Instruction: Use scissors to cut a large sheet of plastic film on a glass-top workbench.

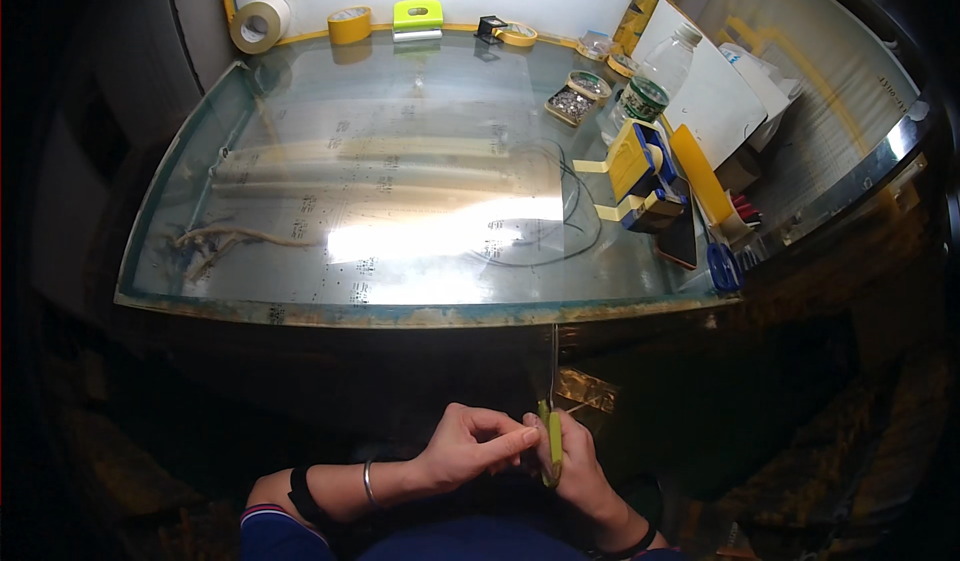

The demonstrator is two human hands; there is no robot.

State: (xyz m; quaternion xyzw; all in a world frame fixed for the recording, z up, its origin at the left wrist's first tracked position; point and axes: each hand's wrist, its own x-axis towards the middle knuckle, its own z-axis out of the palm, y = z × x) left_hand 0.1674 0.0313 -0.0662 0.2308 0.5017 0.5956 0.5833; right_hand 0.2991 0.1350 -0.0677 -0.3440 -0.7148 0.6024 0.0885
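Just past the table's front edge, low in the view, my right hand (580, 471) is closed round a slim yellow-green piece (555, 436). A thin metallic line (555, 361) runs from its top up to the table edge; whether it is a blade, rod or wire I cannot tell. My left hand (475, 446) meets it from the left, thumb and forefinger pinched close to the yellow-green piece. Anything between those fingertips is too small or hidden to make out. A metal bangle (369, 483) circles my left wrist.
A glass-topped table (420, 313) lies beyond my hands, with a clear sheet (400, 171), thin cable (590, 231) and cord (240, 233). On the right stand tape dispensers (635, 171), blue scissors (722, 267), a phone (678, 246) and a bottle (680, 56). A green hole punch (417, 16) stands behind.
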